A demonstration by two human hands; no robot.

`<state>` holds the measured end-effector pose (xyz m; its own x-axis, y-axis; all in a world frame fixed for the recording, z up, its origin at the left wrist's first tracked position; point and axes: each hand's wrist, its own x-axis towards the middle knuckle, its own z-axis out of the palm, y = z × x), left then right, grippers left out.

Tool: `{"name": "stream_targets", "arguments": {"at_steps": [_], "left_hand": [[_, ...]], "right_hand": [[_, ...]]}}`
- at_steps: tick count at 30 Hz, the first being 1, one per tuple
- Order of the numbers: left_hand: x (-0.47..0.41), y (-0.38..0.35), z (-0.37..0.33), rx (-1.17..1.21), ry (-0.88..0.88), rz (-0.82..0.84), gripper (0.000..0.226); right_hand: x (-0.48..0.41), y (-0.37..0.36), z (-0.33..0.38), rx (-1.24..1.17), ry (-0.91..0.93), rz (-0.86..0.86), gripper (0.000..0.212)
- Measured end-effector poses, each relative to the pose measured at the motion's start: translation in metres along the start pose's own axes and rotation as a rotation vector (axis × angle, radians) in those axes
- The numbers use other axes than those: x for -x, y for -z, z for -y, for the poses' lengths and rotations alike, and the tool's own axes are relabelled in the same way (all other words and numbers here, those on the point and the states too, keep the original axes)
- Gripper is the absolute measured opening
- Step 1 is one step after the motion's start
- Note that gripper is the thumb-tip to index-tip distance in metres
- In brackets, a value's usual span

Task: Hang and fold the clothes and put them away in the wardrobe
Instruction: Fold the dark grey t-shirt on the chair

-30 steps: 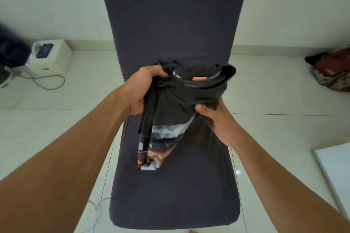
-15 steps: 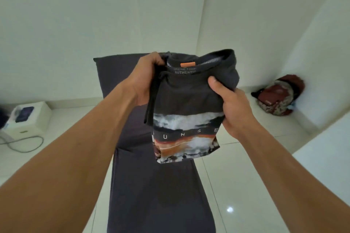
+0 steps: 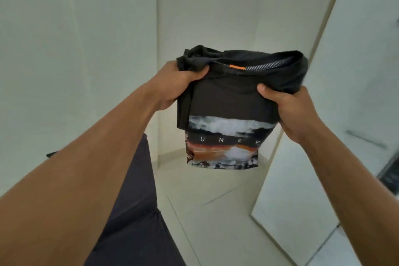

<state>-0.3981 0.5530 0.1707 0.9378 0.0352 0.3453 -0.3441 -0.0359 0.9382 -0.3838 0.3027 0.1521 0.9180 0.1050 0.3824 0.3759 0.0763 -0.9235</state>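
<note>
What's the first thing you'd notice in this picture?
The folded black T-shirt, held up in the middle, with its cloudy orange sunset print facing the camera. The left hand grips its top left corner and the right hand grips its right edge. A dark cloth-covered surface lies at the lower left.

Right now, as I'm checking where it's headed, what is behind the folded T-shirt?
Around the T-shirt show a white wall corner, tiled floor and a white panel at right. Straight behind the cloth is covered, as are the fingers of the left hand and right hand gripping it.
</note>
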Motion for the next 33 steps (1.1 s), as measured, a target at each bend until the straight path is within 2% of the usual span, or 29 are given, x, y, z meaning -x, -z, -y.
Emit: {"name": "stream_targets", "arguments": {"at_steps": [3,7,10,13,15,18,21,23,24,28,33], "left_hand": [[-0.011,-0.036,-0.033,0.019,-0.022,0.038,0.023],[-0.026,-0.093,-0.055,-0.071,-0.070,0.100,0.024],[-0.026,-0.156,-0.065,-0.100,-0.138,0.126,0.023],[-0.016,-0.228,-0.076,-0.231,-0.308,0.126,0.034],[-0.006,-0.273,-0.085,-0.232,-0.382,0.122,0.035],[0.011,-0.338,-0.100,-0.174,-0.344,0.254,0.041],[0.023,-0.397,-0.104,-0.189,-0.269,0.616,0.032],[0.035,-0.449,-0.102,-0.193,-0.186,0.819,0.047],[0.037,-0.463,-0.100,-0.183,-0.144,0.850,0.048],[0.069,-0.564,-0.084,-0.071,0.002,0.931,0.029],[0.111,-0.688,-0.061,-0.007,0.011,0.971,0.025]], "right_hand": [[0.010,0.035,0.045,0.080,0.036,-0.044,0.033],[0.034,0.084,0.090,0.194,0.057,-0.173,0.026],[0.060,0.128,0.113,0.148,0.035,-0.342,0.022],[0.093,0.172,0.129,0.049,0.020,-0.431,0.028],[0.116,0.204,0.140,0.040,0.037,-0.464,0.032],[0.153,0.262,0.160,0.063,0.015,-0.489,0.037],[0.188,0.320,0.174,0.076,-0.006,-0.585,0.030],[0.218,0.362,0.178,0.120,-0.031,-0.668,0.027],[0.225,0.375,0.176,0.139,-0.050,-0.691,0.026],[0.284,0.451,0.179,0.207,-0.149,-0.792,0.033],[0.346,0.545,0.172,0.306,-0.223,-0.940,0.030]]}}
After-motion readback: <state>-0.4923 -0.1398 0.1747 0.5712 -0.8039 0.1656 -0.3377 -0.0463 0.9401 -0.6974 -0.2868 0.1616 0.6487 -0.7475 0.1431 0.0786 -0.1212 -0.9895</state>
